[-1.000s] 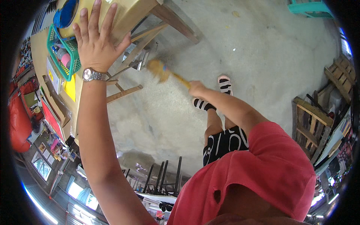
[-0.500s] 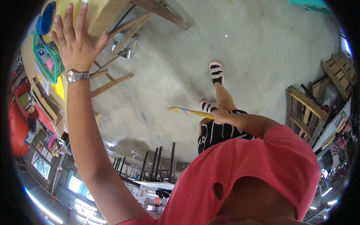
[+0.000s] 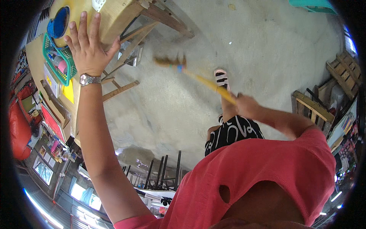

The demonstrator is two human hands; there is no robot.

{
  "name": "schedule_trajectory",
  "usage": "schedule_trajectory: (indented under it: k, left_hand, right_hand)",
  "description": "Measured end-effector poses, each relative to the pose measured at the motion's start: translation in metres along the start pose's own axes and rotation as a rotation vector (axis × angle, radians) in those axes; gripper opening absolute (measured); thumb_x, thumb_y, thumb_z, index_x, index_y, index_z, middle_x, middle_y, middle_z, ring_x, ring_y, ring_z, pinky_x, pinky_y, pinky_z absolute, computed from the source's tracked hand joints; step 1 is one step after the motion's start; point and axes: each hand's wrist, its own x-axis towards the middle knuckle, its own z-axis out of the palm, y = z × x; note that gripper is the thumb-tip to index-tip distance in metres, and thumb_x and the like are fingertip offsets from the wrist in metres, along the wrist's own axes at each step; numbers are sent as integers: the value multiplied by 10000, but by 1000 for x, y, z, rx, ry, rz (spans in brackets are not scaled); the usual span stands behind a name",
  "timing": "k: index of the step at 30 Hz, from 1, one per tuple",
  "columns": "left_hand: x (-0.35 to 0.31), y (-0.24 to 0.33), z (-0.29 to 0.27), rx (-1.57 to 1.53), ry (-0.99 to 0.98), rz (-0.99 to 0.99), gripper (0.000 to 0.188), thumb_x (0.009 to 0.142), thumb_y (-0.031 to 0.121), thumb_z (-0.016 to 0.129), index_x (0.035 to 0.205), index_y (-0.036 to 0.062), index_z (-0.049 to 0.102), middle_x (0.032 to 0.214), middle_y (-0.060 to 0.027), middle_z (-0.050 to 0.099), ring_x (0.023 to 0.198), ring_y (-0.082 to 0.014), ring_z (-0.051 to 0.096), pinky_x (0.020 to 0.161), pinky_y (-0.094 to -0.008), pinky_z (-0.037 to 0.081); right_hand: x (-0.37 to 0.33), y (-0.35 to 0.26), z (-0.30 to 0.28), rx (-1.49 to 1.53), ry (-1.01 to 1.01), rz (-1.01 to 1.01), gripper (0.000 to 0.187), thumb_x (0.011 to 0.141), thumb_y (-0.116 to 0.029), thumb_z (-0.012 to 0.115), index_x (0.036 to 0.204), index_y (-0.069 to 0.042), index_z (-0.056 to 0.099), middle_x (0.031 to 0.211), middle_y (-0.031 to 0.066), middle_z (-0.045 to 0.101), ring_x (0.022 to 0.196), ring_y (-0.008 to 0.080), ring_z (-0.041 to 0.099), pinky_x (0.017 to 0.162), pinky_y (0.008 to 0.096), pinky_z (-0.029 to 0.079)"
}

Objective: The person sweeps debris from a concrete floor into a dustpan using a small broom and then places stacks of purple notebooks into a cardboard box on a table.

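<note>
Right of the table (image 3: 114,17), the right hand (image 3: 246,107) is wrapped tight around a yellow broom (image 3: 198,78) handle. Its long axis slants up-left from the fist, bristles blurred above the floor (image 3: 267,42), near the table's legs. Fingers spread, the left hand (image 3: 88,49) presses flat on the table edge, beside a green basket (image 3: 57,63).

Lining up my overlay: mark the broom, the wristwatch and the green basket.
broom (image 3: 198,77), head view, on its yellow handle.
wristwatch (image 3: 88,79), head view, on its face.
green basket (image 3: 57,70), head view, on its rim.
</note>
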Motion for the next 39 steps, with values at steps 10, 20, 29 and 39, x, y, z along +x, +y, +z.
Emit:
schedule_trajectory:
  k: [10,20,29,39]
  left_hand:
    - [16,2,1,6,15,13,775,671,527,628,1329,212,368,1417,-64,271,1348,-294,104,1076,-477,56]
    - [6,0,-5,49,-53,-37,771,691,507,611,1335,170,354,1423,-101,251,1355,-292,77,1081,-474,35]
    - [13,4,-4,48,-40,-27,779,686,484,630,1336,163,345,1422,-111,254,1349,-318,93,1064,-513,101]
    - [-2,-6,-7,111,-83,4,800,702,535,595,1350,157,317,1419,-139,244,1342,-355,78,1062,-538,82]
  right_hand:
    - [169,26,77,252,201,27,293,671,-114,579,961,-75,595,822,179,618,799,344,600,710,432,469]
    - [17,79,20,137,111,16,395,690,-85,551,1085,-80,567,895,185,608,857,347,584,751,424,476]
    - [55,140,-61,-103,328,269,290,706,-51,529,988,-70,593,908,170,601,807,317,601,683,417,493]
    - [-129,90,127,553,241,777,789,730,-102,543,1393,-153,118,846,269,590,792,402,590,691,491,468]
